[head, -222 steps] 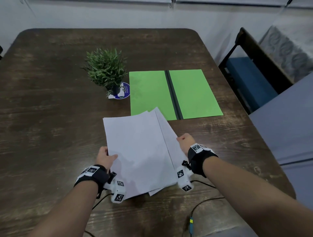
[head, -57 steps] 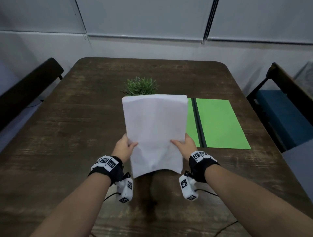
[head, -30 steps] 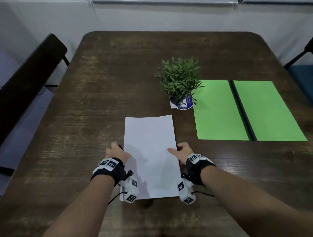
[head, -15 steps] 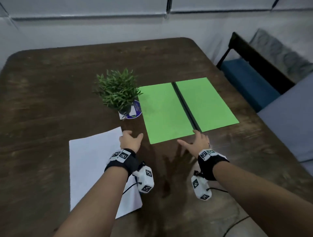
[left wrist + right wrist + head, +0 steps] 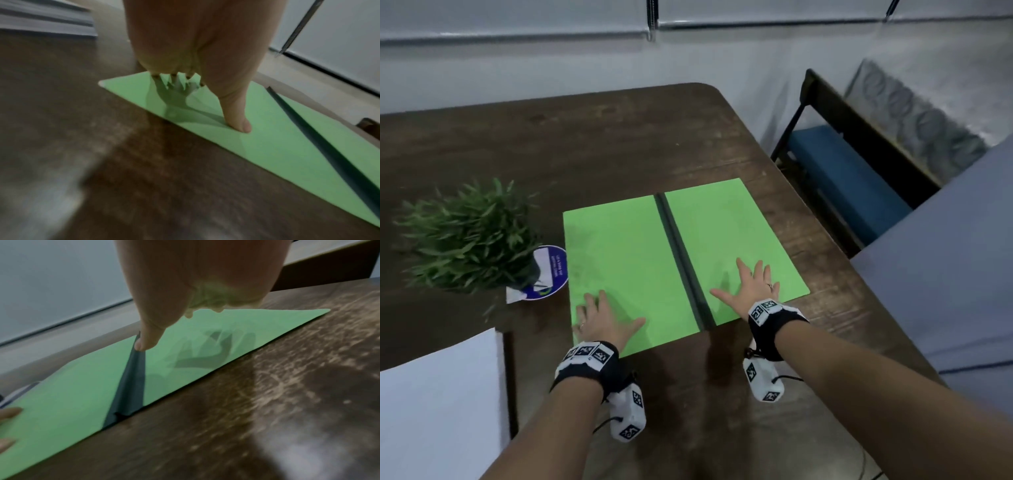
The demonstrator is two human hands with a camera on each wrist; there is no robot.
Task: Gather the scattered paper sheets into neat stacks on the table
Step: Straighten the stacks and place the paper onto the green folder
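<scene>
white paper stack (image 5: 438, 407) at 8 o'clock — left hand (image 5: 599, 322), right hand (image 5: 750, 291) spread flat on green folder (image 5: 626, 260).

You have two hands in view, the left hand (image 5: 599, 325) and the right hand (image 5: 750, 291). Each wrist carries one black band, so two bands, and one white marker block hangs under each, two blocks. On the one table (image 5: 585, 144) you can count two green panels joined by one dark spine (image 5: 681, 257), one white paper stack (image 5: 438, 407), one potted plant (image 5: 465, 236), and one bench (image 5: 852, 178) beside it.
</scene>
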